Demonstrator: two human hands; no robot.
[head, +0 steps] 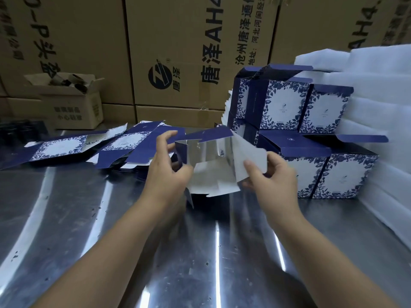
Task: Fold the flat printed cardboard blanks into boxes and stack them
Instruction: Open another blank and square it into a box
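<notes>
A half-folded box (211, 161) is held up just above the metal table (66, 218), between the two hands, its white inside facing the camera and its dark blue outside showing along the top edge. The left hand (166, 174) grips the box's left wall, thumb on the white inner face and fingers curled round the blue outside (the forefinger is lifted a little higher than the rest). The right hand (273, 176) pinches a white flap (249, 152) at the box's right side, thumb in front and fingers behind. Flat blanks (124, 145) lie in a loose, overlapping heap on the table to the left of the hands. To the right, finished boxes (287, 107) stand stacked two high against white foam sheets (382, 112). Brown cartons (178, 52) fill the background.
</notes>
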